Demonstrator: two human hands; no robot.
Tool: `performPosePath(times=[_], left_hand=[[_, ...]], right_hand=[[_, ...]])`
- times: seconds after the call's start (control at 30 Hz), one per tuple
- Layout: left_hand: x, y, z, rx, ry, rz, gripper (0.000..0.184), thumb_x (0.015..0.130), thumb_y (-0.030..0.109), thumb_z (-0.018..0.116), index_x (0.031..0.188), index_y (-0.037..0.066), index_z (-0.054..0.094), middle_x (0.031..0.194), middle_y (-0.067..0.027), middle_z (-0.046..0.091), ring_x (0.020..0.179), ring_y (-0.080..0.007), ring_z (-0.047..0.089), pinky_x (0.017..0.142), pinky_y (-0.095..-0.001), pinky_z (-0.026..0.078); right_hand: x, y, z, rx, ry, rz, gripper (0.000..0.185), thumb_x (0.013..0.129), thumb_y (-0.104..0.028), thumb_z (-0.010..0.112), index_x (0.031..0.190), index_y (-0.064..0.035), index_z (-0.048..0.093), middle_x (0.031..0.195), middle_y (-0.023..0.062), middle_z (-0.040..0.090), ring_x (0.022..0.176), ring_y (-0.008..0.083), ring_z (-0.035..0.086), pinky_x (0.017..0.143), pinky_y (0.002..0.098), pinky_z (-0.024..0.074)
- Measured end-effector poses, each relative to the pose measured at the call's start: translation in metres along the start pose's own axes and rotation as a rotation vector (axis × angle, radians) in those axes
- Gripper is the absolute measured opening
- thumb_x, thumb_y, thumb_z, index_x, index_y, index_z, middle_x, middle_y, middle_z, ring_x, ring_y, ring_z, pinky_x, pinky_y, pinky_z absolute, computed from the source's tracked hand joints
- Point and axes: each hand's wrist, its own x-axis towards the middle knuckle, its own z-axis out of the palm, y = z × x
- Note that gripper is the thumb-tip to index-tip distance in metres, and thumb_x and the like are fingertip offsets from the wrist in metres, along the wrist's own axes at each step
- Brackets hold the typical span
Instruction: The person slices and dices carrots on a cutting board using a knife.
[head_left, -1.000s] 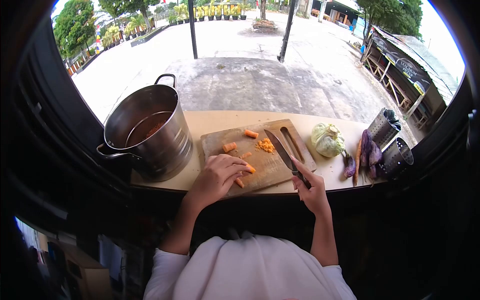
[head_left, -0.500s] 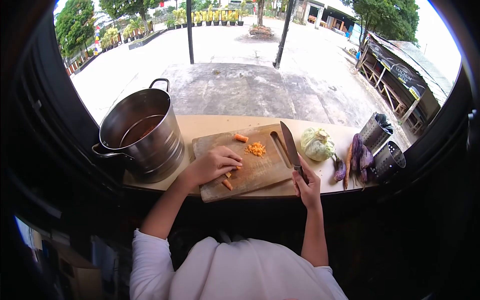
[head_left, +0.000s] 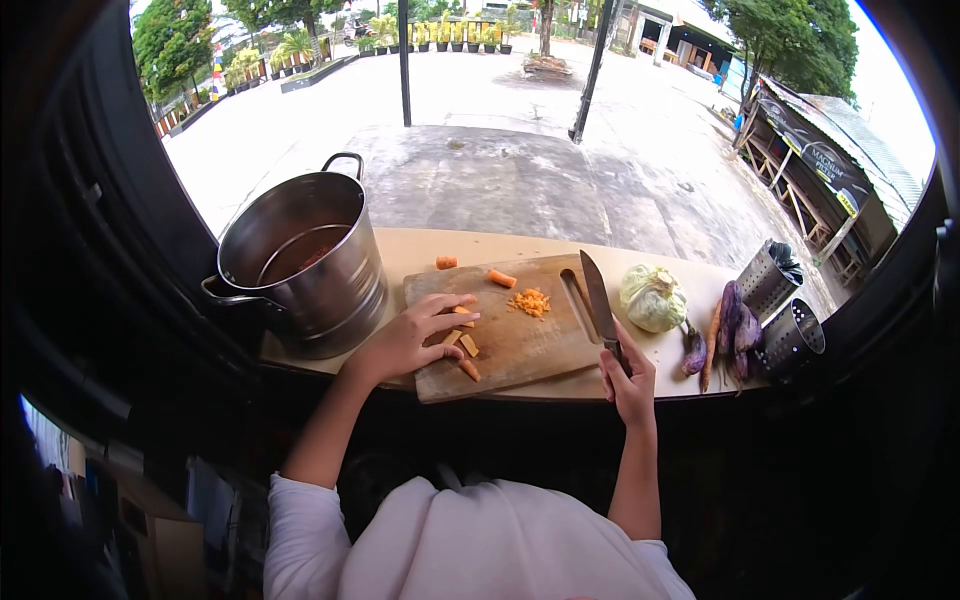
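Observation:
My left hand [head_left: 412, 335] rests on the left part of a wooden cutting board [head_left: 530, 352], its fingers and thumb spread around cut carrot sticks [head_left: 468, 346]. A carrot end [head_left: 468, 370] lies just below the thumb. Toward the middle of the board is a small heap of diced carrot [head_left: 530, 303], with a carrot chunk [head_left: 502, 279] behind it. Another carrot piece [head_left: 446, 262] sits on the tabletop past the board's back edge. Wrapped around the handle of a kitchen knife [head_left: 599, 298], my right hand [head_left: 630, 387] holds the blade pointing up and away, over the board's right side.
A large steel pot [head_left: 300, 270] with reddish contents stands at the left of the narrow counter [head_left: 410, 242]. To the right are a cabbage [head_left: 653, 298], purple eggplants [head_left: 729, 315], a whole carrot [head_left: 711, 345] and two perforated metal holders [head_left: 793, 338]. Dark framing borders the counter.
The fingers of my left hand have spread apart, uncovering carrot sticks. A carrot piece now shows behind the board. The view has shifted slightly; the knife stays in my right hand.

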Motion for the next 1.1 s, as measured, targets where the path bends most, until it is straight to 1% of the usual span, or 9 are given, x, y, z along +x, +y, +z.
performPosePath(times=[0.13,0.3,0.43,0.53,0.57,0.63,0.7,0.9,1.1], left_hand=[[0.011,0.001,-0.006,0.073,0.058,-0.05,0.065,0.084,0.032,0.083,0.145,0.024,0.062,0.159,-0.0079,0.046,0.15,-0.0322,0.037,0.123,-0.0457,0.035],[0.027,-0.03,0.003,0.067,-0.12,0.085,0.067,0.086,0.043,0.081,0.146,0.025,0.06,0.158,-0.0097,0.048,0.149,-0.0334,0.038,0.123,-0.0471,0.034],[0.042,-0.032,-0.003,-0.063,-0.159,0.023,0.061,0.093,0.053,0.071,0.145,0.023,0.061,0.158,-0.0104,0.048,0.149,-0.0351,0.038,0.123,-0.0484,0.032],[0.099,-0.056,0.002,0.03,0.413,-0.102,0.047,0.103,0.05,0.058,0.136,0.019,0.068,0.159,-0.0103,0.045,0.151,-0.0339,0.035,0.124,-0.0464,0.032],[0.127,-0.084,0.008,0.141,0.482,-0.114,0.047,0.104,0.051,0.055,0.133,0.017,0.07,0.153,-0.0121,0.053,0.144,-0.0338,0.044,0.12,-0.0471,0.037],[0.162,-0.131,0.026,0.23,0.313,-0.269,0.047,0.104,0.05,0.052,0.126,0.013,0.073,0.139,-0.0152,0.063,0.131,-0.0348,0.056,0.111,-0.0479,0.044],[0.189,-0.155,0.016,0.201,-0.17,-0.521,0.045,0.103,0.046,0.055,0.121,0.011,0.075,0.126,-0.0179,0.071,0.118,-0.037,0.065,0.103,-0.048,0.05],[0.181,-0.155,0.02,0.131,-0.017,-0.454,0.044,0.101,0.044,0.056,0.102,0.006,0.077,0.105,-0.0226,0.073,0.098,-0.0413,0.069,0.087,-0.0495,0.053],[0.178,-0.152,0.024,0.102,0.058,-0.428,0.044,0.103,0.042,0.053,0.107,0.004,0.074,0.098,-0.024,0.073,0.093,-0.0429,0.068,0.084,-0.0506,0.052]], right_hand=[[0.0,-0.001,0.003,-0.003,0.018,0.02,0.052,0.102,-0.001,0.062,0.153,-0.0094,0.052,0.085,-0.0031,0.061,0.056,0.0,0.042,0.046,0.0186,0.037],[-0.001,0.002,-0.001,-0.006,0.007,0.001,0.052,0.102,-0.001,0.062,0.153,-0.0102,0.053,0.086,-0.0033,0.062,0.057,-0.0002,0.042,0.046,0.0185,0.0372],[0.0,0.004,0.0,-0.024,0.022,-0.019,0.051,0.103,-0.005,0.062,0.152,-0.0099,0.053,0.073,-0.0031,0.054,0.051,0.0016,0.042,0.044,0.0188,0.0362],[0.002,0.002,0.005,-0.024,0.0,-0.002,0.051,0.103,-0.005,0.062,0.153,-0.0097,0.053,0.072,-0.0029,0.055,0.051,0.0017,0.043,0.045,0.0191,0.0366],[0.002,0.002,0.004,-0.026,-0.014,0.009,0.051,0.103,-0.005,0.062,0.153,-0.0097,0.052,0.073,-0.0028,0.055,0.051,0.0018,0.043,0.045,0.0192,0.0368],[0.002,0.001,0.0,-0.024,-0.028,0.024,0.052,0.103,-0.006,0.063,0.153,-0.0098,0.052,0.073,-0.0027,0.055,0.051,0.0019,0.043,0.045,0.0194,0.0369],[0.001,0.003,-0.001,-0.001,-0.015,0.011,0.052,0.103,-0.006,0.063,0.153,-0.0099,0.052,0.073,-0.0026,0.055,0.051,0.002,0.043,0.044,0.0195,0.0369],[-0.001,0.002,-0.002,0.006,-0.035,0.021,0.051,0.103,-0.005,0.063,0.153,-0.01,0.052,0.074,-0.0026,0.056,0.052,0.0023,0.044,0.044,0.0198,0.0355],[0.001,-0.002,0.0,-0.026,-0.028,0.031,0.052,0.101,-0.002,0.063,0.152,-0.0108,0.054,0.075,-0.0053,0.057,0.053,0.0009,0.043,0.047,0.0201,0.0368]])
